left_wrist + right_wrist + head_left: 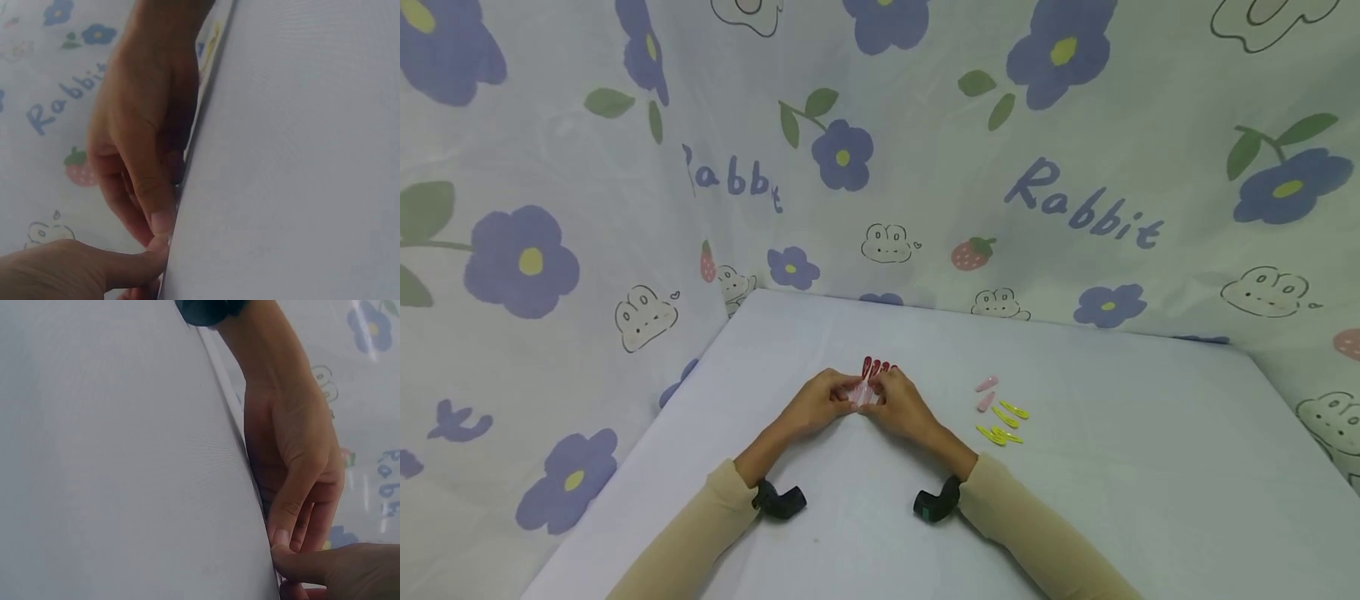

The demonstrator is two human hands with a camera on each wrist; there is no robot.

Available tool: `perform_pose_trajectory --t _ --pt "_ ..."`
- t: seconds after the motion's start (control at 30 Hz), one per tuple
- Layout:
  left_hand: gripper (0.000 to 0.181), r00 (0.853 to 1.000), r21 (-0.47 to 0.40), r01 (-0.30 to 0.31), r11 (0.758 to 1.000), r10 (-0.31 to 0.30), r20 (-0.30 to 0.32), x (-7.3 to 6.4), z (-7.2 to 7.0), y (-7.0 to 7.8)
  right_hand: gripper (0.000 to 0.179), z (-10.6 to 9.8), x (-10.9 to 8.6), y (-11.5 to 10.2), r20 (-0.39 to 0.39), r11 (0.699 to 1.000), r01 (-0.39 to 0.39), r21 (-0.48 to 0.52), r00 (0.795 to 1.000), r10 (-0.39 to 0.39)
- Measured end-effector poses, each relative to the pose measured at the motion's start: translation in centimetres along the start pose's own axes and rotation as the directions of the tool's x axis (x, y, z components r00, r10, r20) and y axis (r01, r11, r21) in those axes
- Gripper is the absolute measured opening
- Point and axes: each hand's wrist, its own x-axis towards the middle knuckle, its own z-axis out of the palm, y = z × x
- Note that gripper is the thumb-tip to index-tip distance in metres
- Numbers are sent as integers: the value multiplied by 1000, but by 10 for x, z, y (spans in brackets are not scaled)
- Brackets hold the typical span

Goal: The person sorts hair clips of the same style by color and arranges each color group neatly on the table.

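Both hands meet over a row of pink hair clips [862, 395] on the white table. My left hand [816, 403] pinches at the row's left side, thumb at the near end and fingers at the far end. From the other side, my right hand [904, 406] pinches it the same way. Fingers hide much of the pink clips. Just beyond them stand several red hair clips [876, 367] side by side, partly behind the right fingers. In the left wrist view the two thumbs come together low on the table surface; the clips there are mostly hidden.
Right of the right hand lie two loose pink hair clips [987, 383] and several yellow hair clips [1004, 417] in a loose group. The white table [1150, 467] runs back to a patterned cloth wall [925, 183]. Each wrist carries a black camera [781, 502].
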Motion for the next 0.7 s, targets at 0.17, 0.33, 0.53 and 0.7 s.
perform_pose_trajectory --t 0.17,0.33,0.53,0.7 --pt "47 1000 1 5 1000 -5 -10 -2 -1 1 41 0 1 -2 2 1000 -4 -9 1000 4" --pt "45 999 23 21 1000 -21 -24 -5 -2 2 41 1 1 -5 -5 1000 -1 4 1000 1" --pt "44 1000 37 14 999 -13 -25 -5 -1 3 41 2 1 -4 -3 1000 -4 2 1000 4" --pt "44 1000 29 13 999 -13 -15 -3 1 4 41 1 -1 -1 -11 999 -34 2 999 34"
